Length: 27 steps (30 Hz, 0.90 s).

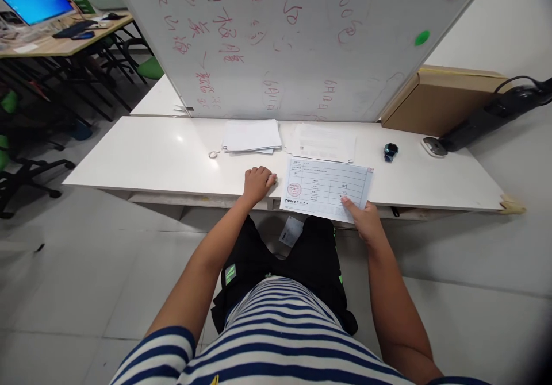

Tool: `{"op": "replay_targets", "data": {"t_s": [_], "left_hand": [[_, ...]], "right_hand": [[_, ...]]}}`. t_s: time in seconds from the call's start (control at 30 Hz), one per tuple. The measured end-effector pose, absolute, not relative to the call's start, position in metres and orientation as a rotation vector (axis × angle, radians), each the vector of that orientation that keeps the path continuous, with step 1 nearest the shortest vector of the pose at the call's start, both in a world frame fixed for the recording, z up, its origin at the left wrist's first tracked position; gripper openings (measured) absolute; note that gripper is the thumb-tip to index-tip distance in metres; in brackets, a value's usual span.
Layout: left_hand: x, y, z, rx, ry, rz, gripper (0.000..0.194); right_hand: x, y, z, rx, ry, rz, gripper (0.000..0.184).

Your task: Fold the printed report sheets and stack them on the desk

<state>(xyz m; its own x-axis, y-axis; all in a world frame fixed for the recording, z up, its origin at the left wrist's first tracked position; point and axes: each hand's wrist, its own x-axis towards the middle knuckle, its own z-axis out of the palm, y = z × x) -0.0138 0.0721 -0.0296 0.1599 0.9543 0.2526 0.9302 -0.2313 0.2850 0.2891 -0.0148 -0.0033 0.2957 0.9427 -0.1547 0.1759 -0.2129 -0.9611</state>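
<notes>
My right hand (365,218) grips the lower right part of a printed paper form (319,181), thumb on top. The form carries a round red stamp, a table and handwriting, and extends over the desk's front edge. Curled closed at that edge, left of the form, is my left hand (257,184); what its fingers hold, if anything, is hidden. Beyond the hands lie a stack of white paper (251,135) and, to its right, more printed sheets (323,142). A small white looped item (213,154) rests left of the stack.
A whiteboard (276,46) with red writing stands along the back of the white desk (142,155). To the right are a dark wristwatch (390,152), a cardboard box (444,100) and a black cylindrical device (487,118). Another paper (291,231) shows below the desk edge, between the legs.
</notes>
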Motion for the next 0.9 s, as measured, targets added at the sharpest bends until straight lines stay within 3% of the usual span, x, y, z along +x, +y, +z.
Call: {"op": "replay_targets", "data": {"t_s": [0.17, 0.37, 0.5, 0.67, 0.8, 0.9], "left_hand": [[-0.014, 0.069, -0.030, 2.335, 1.996, 0.602, 0.031], [-0.015, 0.069, -0.033, 2.359, 1.986, 0.653, 0.035], [-0.016, 0.071, -0.039, 2.409, 1.989, 0.723, 0.034], [-0.018, 0.073, -0.044, 2.458, 1.994, 0.770, 0.035], [-0.017, 0.074, -0.046, 2.466, 2.004, 0.748, 0.036], [-0.018, 0.074, -0.047, 2.473, 1.998, 0.732, 0.036]], "right_hand": [[0.261, 0.023, 0.012, -1.614, -1.142, 0.940, 0.047], [0.202, 0.118, 0.049, -1.244, -1.178, 0.747, 0.050], [0.157, 0.194, 0.060, -1.022, -1.121, 0.964, 0.044], [0.105, 0.261, 0.026, -1.236, -1.213, 1.188, 0.037], [0.088, 0.279, -0.015, -1.619, -1.671, 0.809, 0.031], [0.085, 0.277, -0.033, -1.839, -1.888, 0.474, 0.038]]}}
